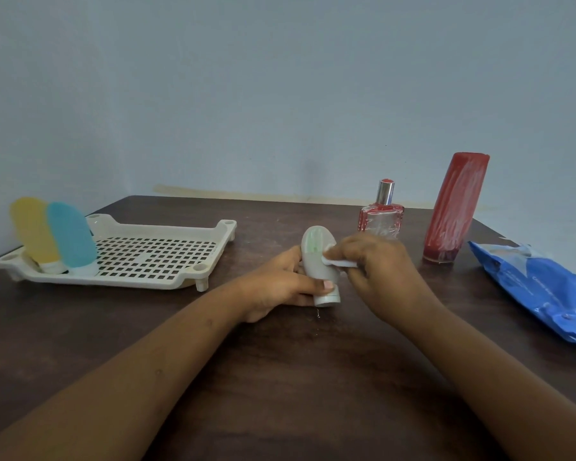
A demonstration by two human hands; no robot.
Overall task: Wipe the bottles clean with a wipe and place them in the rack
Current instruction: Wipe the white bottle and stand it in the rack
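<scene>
Two of five bottles look done: the yellow bottle [34, 227] and blue bottle [70, 234] stand cap-down in the rack's [167, 281] near-left corner. Mid-table [280, 377], the left hand [280, 284] curls round the pale grey bottle [315, 247] near its cap, and the right hand [379, 264] pinches a white wipe [338, 262] against its side. The perfume bottle [379, 221] and red bottle [453, 207] wait by the far right edge (likely unwiped). Print on the blue wipe pack [539, 287] is unreadable.
</scene>
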